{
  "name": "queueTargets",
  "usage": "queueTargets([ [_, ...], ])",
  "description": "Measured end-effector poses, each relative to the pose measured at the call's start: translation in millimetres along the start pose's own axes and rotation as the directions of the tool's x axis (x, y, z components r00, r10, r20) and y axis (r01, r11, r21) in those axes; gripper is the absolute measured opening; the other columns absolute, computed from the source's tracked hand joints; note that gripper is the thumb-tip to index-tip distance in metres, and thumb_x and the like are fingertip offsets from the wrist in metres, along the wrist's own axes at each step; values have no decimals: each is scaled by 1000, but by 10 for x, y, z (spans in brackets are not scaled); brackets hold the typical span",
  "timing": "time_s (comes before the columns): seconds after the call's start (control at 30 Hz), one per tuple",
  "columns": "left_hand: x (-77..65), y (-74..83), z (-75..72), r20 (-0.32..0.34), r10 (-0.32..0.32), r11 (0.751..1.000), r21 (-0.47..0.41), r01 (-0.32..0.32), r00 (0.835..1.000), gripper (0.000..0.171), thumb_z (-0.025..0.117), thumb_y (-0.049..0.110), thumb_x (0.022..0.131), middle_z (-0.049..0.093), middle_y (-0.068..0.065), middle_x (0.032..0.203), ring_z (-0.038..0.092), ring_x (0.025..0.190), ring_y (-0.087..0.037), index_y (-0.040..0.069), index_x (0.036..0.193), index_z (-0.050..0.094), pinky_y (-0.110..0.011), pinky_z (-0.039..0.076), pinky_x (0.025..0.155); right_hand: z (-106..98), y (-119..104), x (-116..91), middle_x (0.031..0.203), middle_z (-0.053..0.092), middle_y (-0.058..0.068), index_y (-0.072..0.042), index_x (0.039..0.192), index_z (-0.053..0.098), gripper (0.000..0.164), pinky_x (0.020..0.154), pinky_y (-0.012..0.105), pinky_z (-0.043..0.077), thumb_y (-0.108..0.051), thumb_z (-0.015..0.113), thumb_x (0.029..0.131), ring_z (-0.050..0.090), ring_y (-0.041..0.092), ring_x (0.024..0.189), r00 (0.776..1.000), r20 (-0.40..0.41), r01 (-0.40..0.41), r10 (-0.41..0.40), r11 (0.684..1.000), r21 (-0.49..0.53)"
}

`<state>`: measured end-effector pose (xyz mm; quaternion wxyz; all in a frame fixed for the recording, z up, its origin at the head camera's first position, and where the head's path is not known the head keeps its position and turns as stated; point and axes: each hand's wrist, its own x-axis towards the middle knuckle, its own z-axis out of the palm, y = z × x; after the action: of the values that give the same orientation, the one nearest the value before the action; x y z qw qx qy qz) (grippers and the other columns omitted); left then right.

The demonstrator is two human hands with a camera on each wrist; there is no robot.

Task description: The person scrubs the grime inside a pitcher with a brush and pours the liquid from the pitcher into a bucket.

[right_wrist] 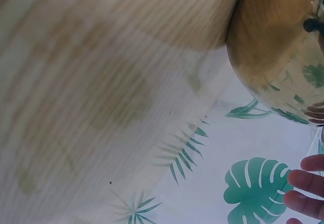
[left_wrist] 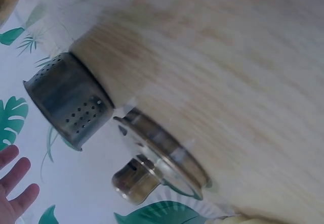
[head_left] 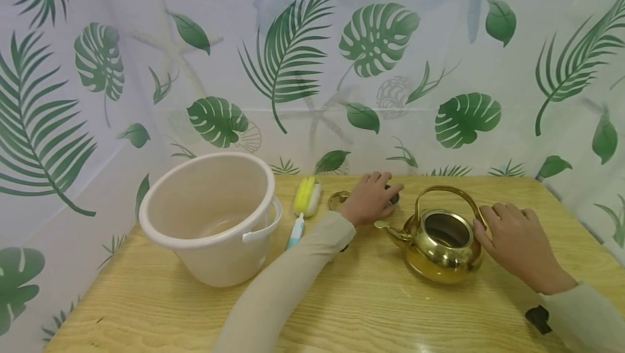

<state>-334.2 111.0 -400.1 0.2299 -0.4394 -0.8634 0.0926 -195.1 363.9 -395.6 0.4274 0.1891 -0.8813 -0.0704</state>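
Note:
A brass kettle (head_left: 439, 263) stands uncovered on the table, its arched handle raised and its spout pointing left. My right hand (head_left: 518, 242) is at the kettle's right side, thumb by the handle's lower end; whether it touches cannot be told. Its fingers (right_wrist: 306, 181) look extended in the right wrist view. Further left, my left hand (head_left: 368, 201) reaches over the kettle's lid (head_left: 337, 199) and a perforated metal strainer (left_wrist: 68, 100), fingers spread. The left wrist view shows the lid (left_wrist: 164, 158) with its knob, beside the strainer and apart from the fingers.
A large cream bucket (head_left: 224, 263) with a white side handle stands on the left of the wooden table (head_left: 390, 315). Between bucket and left hand lies a brush (head_left: 295, 233) with a blue-white handle, near a yellow-and-white item (head_left: 306, 196). A leaf-printed sheet (head_left: 303, 141) hangs behind.

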Motion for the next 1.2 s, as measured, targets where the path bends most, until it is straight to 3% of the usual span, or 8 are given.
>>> queueTargets([
  [0.23,-35,-12,-118,-48,-19,999,47,22,999,47,47,48,94,48,-3,131,52,116,-19,26,135,43,-35,42,99,-15,-6,2,72,59,19,5,86,59,68,57,54,43,-45,13,99,56,36,64,1000,17,-9,9,1000,2],
  [0.47,-100,-42,-236,-96,-127,988,73,135,987,49,53,50,90,53,-4,128,54,113,-20,27,134,46,-36,43,98,-21,-14,3,72,59,19,5,87,58,70,59,55,43,-46,11,99,55,36,64,1000,29,-13,13,1000,2],
  [0.63,-183,-68,-313,-104,-231,969,64,239,967,49,53,48,91,52,-5,130,53,114,-22,26,134,46,-38,42,99,-16,-15,9,71,60,20,4,87,59,66,57,54,43,-44,16,99,56,37,64,1000,-7,-7,7,1000,-16],
  [0.87,-327,-70,-434,-171,-344,939,-32,343,923,44,53,40,92,55,-8,125,54,110,-24,22,131,49,-38,42,98,-17,-14,11,71,61,21,5,87,59,58,55,53,43,-40,23,97,57,38,63,1000,-23,-2,1,999,-49],
  [1.0,-423,-23,-527,-160,-372,928,-66,366,914,44,52,39,93,54,-8,126,52,114,-26,21,132,48,-38,41,99,-33,-28,20,68,59,20,3,84,58,56,54,52,42,-40,23,97,55,37,61,1000,-21,-6,5,999,-44],
  [1.2,-551,80,-673,-156,-369,929,-73,362,916,45,51,39,92,53,-8,123,52,108,-24,20,133,46,-38,40,98,-38,-44,27,67,58,19,3,83,57,57,54,52,42,-40,23,97,54,37,60,1000,-20,-10,9,999,-40],
])
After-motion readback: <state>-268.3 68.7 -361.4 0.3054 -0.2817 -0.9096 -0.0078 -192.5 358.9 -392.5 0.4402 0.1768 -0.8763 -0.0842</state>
